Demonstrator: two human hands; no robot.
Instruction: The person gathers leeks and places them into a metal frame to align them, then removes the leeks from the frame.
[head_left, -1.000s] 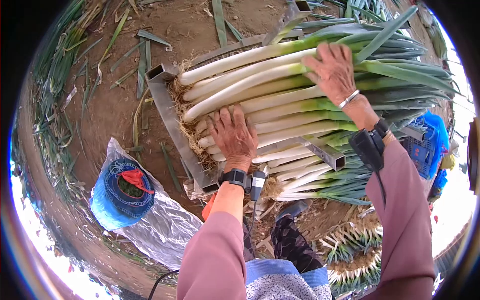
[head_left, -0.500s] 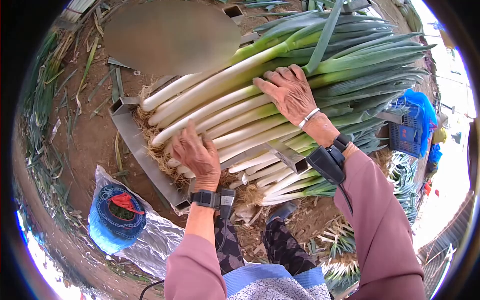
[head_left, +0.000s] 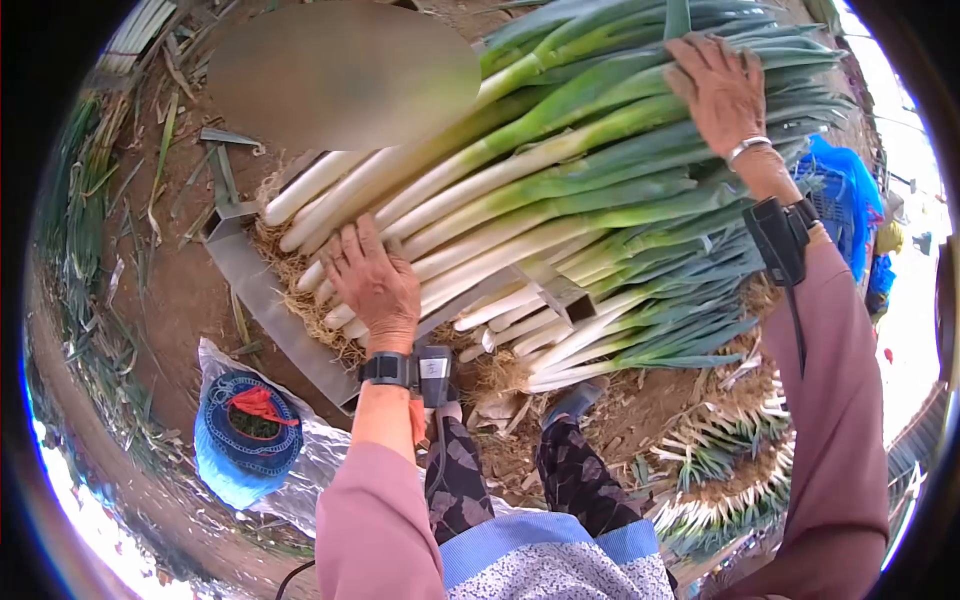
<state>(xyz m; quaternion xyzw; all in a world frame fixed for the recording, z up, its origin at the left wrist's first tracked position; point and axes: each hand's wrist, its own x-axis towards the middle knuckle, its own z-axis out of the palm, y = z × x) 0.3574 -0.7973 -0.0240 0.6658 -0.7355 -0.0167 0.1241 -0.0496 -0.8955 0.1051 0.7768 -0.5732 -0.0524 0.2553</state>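
A wide row of leeks (head_left: 470,220) lies across a metal rack, roots at the left and green leaves at the right. My left hand (head_left: 372,285) rests on the white stalks near the roots, its fingers slightly spread over them. Farther right, my right hand (head_left: 722,95) lies on top of the green leaves with its fingers stretched out. The metal rack (head_left: 285,320) shows as a grey channel along the root end, and a square tube end (head_left: 568,302) sticks out among the stalks. A blurred patch covers part of the upper left.
At the lower left, a blue bag with a dark rolled rim (head_left: 250,425) stands by silvery sheeting (head_left: 310,480). Smaller leeks (head_left: 720,510) lie on the ground at the lower right. A blue crate (head_left: 835,205) stands at the right. Loose leaves (head_left: 80,250) litter the left side.
My right hand has moved up and right along the leeks, from the pale stalks onto the green leaves. My left hand has shifted slightly left and up along the root end.
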